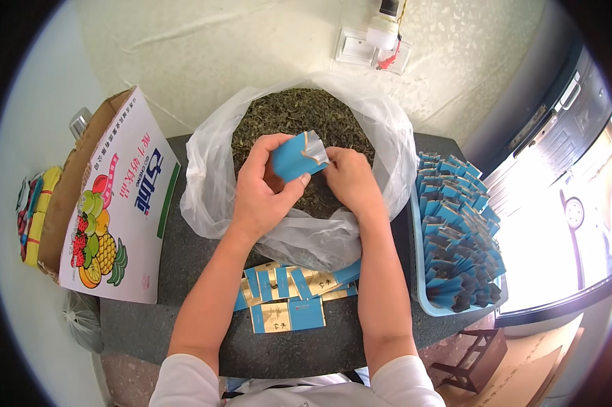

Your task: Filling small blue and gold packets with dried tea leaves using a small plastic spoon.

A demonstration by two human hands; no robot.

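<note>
My left hand (265,183) grips a blue foil packet (295,157) by its sides; the packet's silvery mouth is spread and faces right. Close beside that mouth is my right hand (354,180), fingers bent inward, their tips partly hidden, so what they hold cannot be told. Both hands are above a clear plastic bag (209,173) filled with dark dried leaves, probably tea (300,109). Flat blue and gold packets (288,315) lie overlapping on the dark speckled tabletop (184,259), between my forearms.
A light-blue basket (420,290) at the right is packed with upright blue packets (453,224). An open cardboard carton (117,203) with printed fruit stands at the left. Behind the bag, a plug adapter (382,33) sits in a wall socket. A brown wooden stool (473,358) is at lower right.
</note>
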